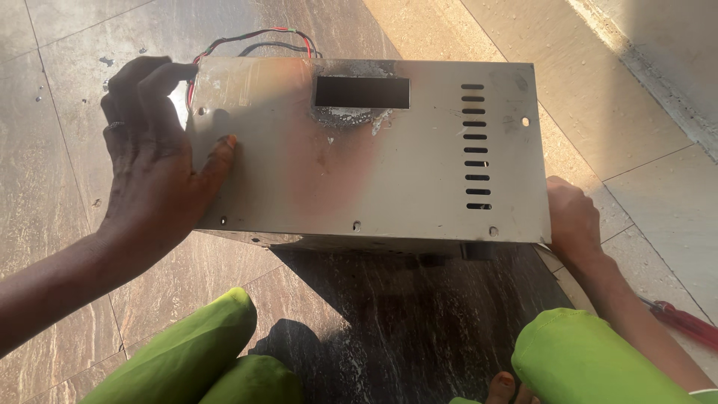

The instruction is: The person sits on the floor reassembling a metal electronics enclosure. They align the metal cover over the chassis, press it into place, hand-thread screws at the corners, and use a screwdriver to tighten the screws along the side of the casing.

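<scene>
A grey metal box [419, 164] rests on the tiled floor in front of me, with a rectangular cut-out ringed by soot on top and a column of vent slots toward its right. My left hand [153, 161] grips the box's left end, thumb on the top panel and fingers curled round the far corner. My right hand [572, 221] holds the lower right end of the box, partly hidden behind it. Red, black and green wires [258, 41] stick out behind the far left corner.
My knees in green cloth [187, 352] sit just below the box on both sides. A red-handled screwdriver [684, 322] lies on the floor at the right. The box throws a dark shadow on the tiles toward me.
</scene>
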